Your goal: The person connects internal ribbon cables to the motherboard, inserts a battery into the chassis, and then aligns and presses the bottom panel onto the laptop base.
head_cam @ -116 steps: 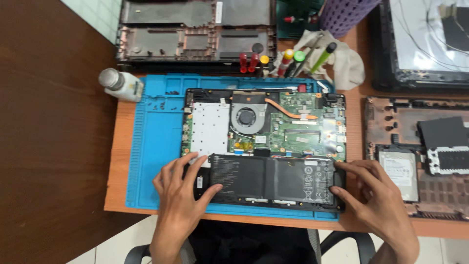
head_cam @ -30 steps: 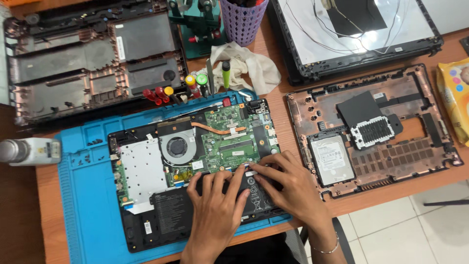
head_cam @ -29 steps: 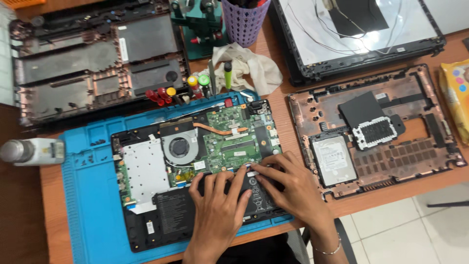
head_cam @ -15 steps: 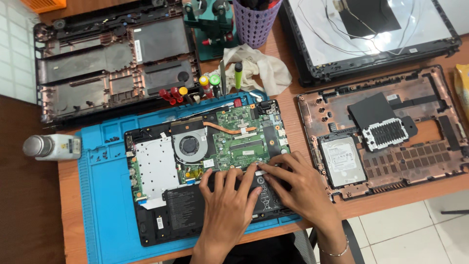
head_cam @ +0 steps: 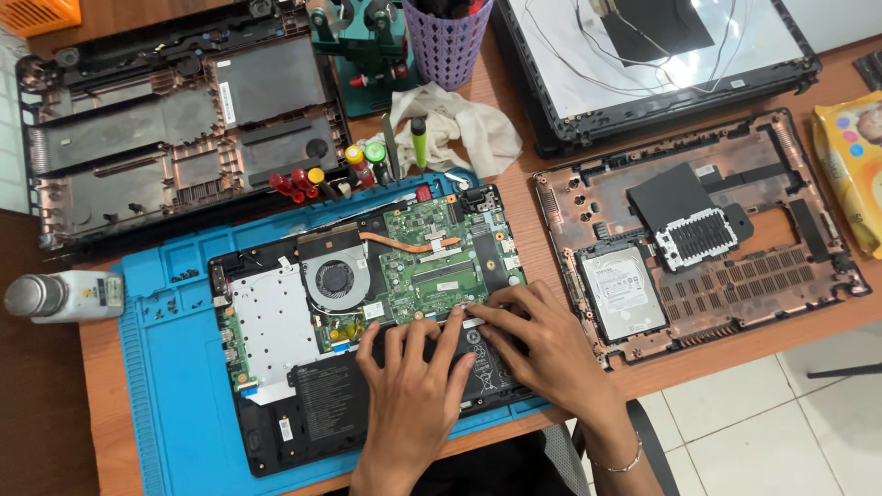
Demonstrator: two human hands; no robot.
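While both press flat:
Left hand (head_cam: 415,390): fingers spread on battery (head_cam: 331,404), gripping nothing.
Right hand (head_cam: 542,344): open, fingertips at battery's top edge beside board (head_cam: 432,266).

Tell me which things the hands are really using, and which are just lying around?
In use:
left hand and right hand, both pressing on the black battery
opened laptop
blue mat underneath

Just lying about:
white bottle
white cloth
purple cup
yellow packet
spare laptop shell
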